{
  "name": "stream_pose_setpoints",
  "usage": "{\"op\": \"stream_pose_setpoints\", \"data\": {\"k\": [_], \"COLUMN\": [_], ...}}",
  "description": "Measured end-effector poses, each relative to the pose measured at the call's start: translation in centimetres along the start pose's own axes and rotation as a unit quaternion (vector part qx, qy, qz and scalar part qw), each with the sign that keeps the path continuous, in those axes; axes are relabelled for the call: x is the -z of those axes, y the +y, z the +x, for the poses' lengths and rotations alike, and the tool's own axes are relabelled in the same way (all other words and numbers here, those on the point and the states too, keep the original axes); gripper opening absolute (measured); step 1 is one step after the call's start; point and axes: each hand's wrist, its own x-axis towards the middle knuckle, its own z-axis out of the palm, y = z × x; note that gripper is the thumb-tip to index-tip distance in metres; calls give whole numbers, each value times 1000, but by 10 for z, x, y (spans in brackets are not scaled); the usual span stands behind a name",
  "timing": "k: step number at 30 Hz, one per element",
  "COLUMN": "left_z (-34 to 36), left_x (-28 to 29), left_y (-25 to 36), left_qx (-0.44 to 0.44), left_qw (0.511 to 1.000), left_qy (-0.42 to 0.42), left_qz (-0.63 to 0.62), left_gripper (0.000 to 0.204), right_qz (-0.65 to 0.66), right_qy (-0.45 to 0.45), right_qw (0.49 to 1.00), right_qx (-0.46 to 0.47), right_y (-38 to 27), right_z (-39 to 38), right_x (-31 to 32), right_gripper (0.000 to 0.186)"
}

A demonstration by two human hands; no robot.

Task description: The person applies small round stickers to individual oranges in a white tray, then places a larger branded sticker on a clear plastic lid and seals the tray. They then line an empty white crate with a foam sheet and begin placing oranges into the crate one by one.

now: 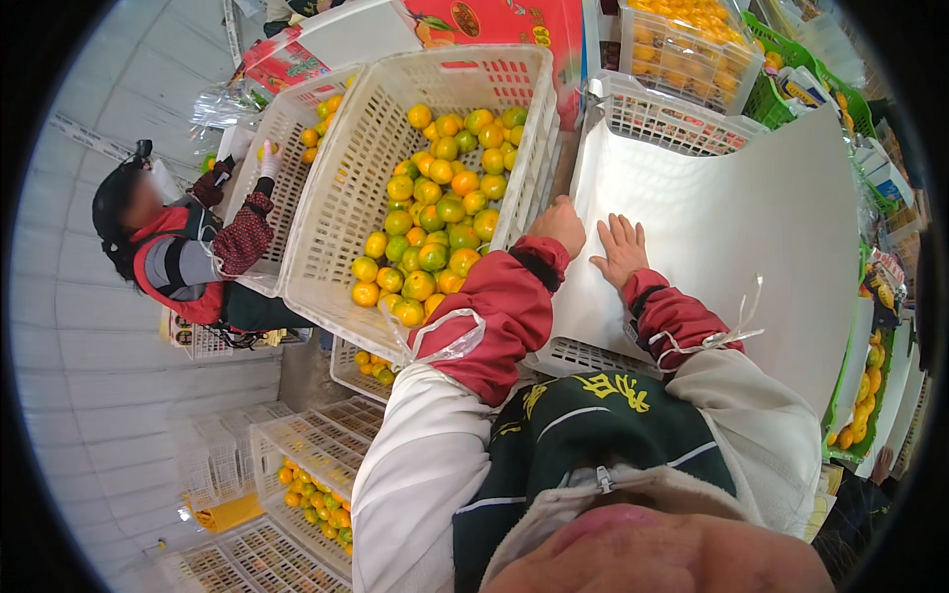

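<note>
My left hand (560, 223) rests fist-like on the near left edge of a large white sheet (732, 217) that covers a white plastic crate (593, 356). My right hand (622, 247) lies flat on the same sheet with fingers spread, holding nothing. Both arms wear red cuffs under white sleeves. Just left of my left hand stands a tilted white crate (346, 198) holding several green and orange citrus fruits (440, 212).
Another person (188, 252) in a dark cap crouches at the left, a hand in a second tilted crate (282, 138). More fruit-filled crates sit at the top right (687, 44) and bottom left (306, 465). Red cartons (494, 25) stand behind. Green crates line the right.
</note>
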Motion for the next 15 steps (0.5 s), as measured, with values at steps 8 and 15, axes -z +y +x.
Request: {"op": "stream_pose_setpoints", "data": {"k": [8,15], "left_z": [6,67], "left_x": [15,39], "left_y": [-1,68], "left_qx": [-43,-244], "left_qw": [997,952], "left_qy": [-54,180], "left_qz": [20,-44], "left_gripper": [74,93], "right_qz": [48,63], "right_qy": [-4,-6], "right_qw": [999,998], "right_qx": [-5,-6], "right_y": [11,11], "right_z": [-4,-4], "right_x": [-4,2], "right_gripper": [72,71]}}
